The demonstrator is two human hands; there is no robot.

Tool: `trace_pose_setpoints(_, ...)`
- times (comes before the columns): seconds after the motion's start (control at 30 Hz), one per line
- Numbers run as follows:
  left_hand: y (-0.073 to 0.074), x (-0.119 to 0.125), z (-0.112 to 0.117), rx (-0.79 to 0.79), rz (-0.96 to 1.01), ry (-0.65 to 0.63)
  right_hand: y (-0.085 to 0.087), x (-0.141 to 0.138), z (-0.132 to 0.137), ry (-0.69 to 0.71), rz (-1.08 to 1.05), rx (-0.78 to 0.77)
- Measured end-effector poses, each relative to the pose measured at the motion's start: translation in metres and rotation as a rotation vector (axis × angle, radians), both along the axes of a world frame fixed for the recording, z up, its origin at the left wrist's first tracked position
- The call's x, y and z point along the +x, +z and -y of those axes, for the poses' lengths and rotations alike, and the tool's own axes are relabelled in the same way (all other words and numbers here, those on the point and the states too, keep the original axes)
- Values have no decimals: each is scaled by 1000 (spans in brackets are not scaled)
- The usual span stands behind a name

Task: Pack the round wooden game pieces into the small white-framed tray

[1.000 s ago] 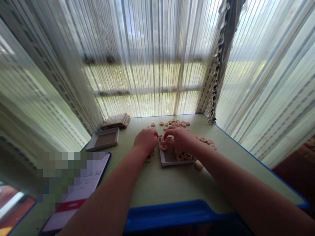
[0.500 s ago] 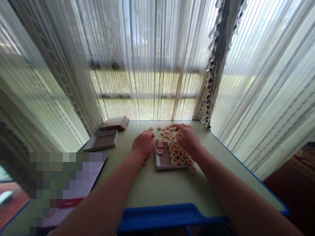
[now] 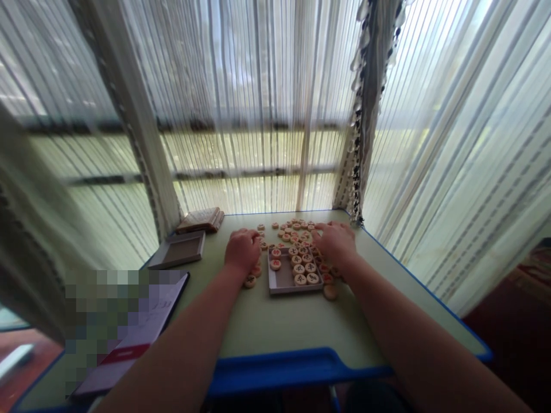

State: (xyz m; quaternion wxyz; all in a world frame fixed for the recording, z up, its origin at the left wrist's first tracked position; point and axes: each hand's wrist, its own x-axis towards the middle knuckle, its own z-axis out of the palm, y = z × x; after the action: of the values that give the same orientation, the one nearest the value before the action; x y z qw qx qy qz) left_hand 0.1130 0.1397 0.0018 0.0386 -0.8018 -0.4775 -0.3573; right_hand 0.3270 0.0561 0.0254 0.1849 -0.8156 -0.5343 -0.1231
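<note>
A shallow box point(image 3: 284, 280) on the table holds round wooden Chinese chess pieces. Two red-lettered pieces point(image 3: 275, 264) sit along its left side, and several black-lettered pieces point(image 3: 299, 268) fill two columns on the right. Beyond the box, many loose pieces point(image 3: 294, 238) lie scattered. My left hand point(image 3: 242, 251) is beside the box's left edge, fingers curled in near some pieces; whatever they may hold is hidden. My right hand point(image 3: 336, 241) rests low past the box's right corner, fingers apart over loose pieces. Under its wrist more pieces point(image 3: 329, 292) lie partly covered.
An empty shallow lid point(image 3: 201, 246) lies at the left, with a folded board-like stack point(image 3: 200, 219) behind it. A tablet point(image 3: 166, 304), partly pixelated, lies at the near left. The table has a blue edge point(image 3: 279, 367). Sheer curtains point(image 3: 258, 172) hang behind it.
My right hand has moved to the right, away from the box's far corner, uncovering pieces there. My left hand has shifted slightly left. The camera view has turned a little.
</note>
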Motion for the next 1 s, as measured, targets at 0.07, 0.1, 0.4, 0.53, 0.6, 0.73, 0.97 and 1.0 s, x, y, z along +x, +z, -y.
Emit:
trace_pose_setpoints(0.07,-1,1,-3,26,36,7,2,1,3,-57,-25,-75)
trace_pose_setpoints(0.1,-1,1,-4,21,50,4,3,2,3,-63,-43,-117)
trace_pose_setpoints(0.4,-4,7,-14,-237,172,38,-3,21,-2,-23,-85,-226)
trace_pose_setpoints(0.53,-5,7,-17,-304,155,62,-8,20,-6,31,-96,-228)
trace_pose_setpoints(0.6,-5,6,-17,-298,172,108,-8,16,-6,50,-100,-212)
trace_pose_setpoints(0.73,1,-1,-16,-322,43,143,-4,6,-2,30,-101,-157)
trace_pose_setpoints(0.97,18,-8,1,-172,-71,89,5,-5,5,8,-137,36)
trace_pose_setpoints(1.0,19,-7,4,-167,-110,43,6,-8,5,48,-132,48)
